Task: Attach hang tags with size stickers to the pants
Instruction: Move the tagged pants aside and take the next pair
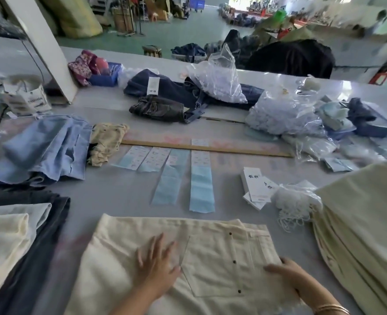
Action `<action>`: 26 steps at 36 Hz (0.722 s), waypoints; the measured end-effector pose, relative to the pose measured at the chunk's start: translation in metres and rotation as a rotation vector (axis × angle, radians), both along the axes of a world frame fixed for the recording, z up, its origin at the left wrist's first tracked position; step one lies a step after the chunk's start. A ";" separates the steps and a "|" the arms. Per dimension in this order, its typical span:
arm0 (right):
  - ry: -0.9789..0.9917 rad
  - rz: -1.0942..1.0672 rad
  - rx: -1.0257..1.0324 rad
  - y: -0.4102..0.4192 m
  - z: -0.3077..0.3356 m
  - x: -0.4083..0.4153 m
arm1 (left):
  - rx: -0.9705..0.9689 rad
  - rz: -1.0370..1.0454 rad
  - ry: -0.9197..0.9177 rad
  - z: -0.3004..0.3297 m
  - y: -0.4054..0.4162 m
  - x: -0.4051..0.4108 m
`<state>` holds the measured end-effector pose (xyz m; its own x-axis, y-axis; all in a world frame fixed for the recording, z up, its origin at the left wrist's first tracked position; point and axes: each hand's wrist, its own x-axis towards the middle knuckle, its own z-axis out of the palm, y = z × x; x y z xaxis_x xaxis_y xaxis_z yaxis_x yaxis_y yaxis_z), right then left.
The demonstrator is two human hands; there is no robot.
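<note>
Pants: your cream pants (210,258) lie flat on the grey table (110,196), back pocket with dark studs facing up, right in front of you.
Left hand: your left hand (157,264) is spread, fingers straight, palm pressing the cloth just left of the pocket.
Right hand: your right hand (283,272) rests at the waistband edge of the pants, fingers curled over that edge; gold bangles (332,309) on the wrist.
Hang tags: the white hang tags (255,187) sit in a small stack beyond the pants, to their right, touching a bundle of white string (294,203).
Size stickers: four blue sticker strips (178,173) lie side by side beyond the pants, near a wooden ruler (210,148).
Right stack: cream folded pants (365,223) piled just right of your pair.
Left stack: folded cream and dark garments (17,242) left of your pair.
</note>
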<state>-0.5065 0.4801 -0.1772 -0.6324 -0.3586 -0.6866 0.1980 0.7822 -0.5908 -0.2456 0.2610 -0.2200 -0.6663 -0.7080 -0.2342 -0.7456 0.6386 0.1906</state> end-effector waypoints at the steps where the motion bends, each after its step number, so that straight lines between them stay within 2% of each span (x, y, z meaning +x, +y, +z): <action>1: -0.077 0.043 -0.063 -0.002 0.009 0.002 | 0.078 0.057 -0.008 0.006 0.002 -0.004; 2: -0.146 0.086 -0.127 -0.006 0.019 0.007 | 0.147 0.097 -0.003 0.013 0.006 -0.010; 4: -0.206 0.132 -0.275 -0.015 0.037 0.020 | 0.273 0.159 0.165 0.026 0.015 -0.020; 5: -0.212 0.139 -0.345 -0.021 0.045 0.029 | 0.386 0.173 0.304 0.036 0.022 -0.025; 7: -0.248 0.206 -0.444 -0.033 0.063 0.052 | 0.777 0.242 0.579 0.064 0.040 -0.032; 8: -0.276 0.255 -0.469 -0.039 0.070 0.065 | 0.935 0.253 0.646 0.074 0.049 -0.035; 10: -0.287 0.324 -0.456 -0.049 0.081 0.089 | 1.088 0.253 0.699 0.089 0.061 -0.038; 13: -0.255 0.304 -0.440 -0.062 0.084 0.116 | 1.120 0.331 0.772 0.098 0.060 -0.032; 16: -0.253 0.246 -0.460 -0.067 0.079 0.126 | 1.103 0.382 0.743 0.097 0.051 -0.022; 20: -0.214 0.246 -0.462 -0.071 0.081 0.132 | 1.188 0.436 0.778 0.102 0.053 -0.014; 26: 0.094 0.221 -0.381 -0.079 0.079 0.137 | 1.228 0.466 0.802 0.108 0.059 -0.016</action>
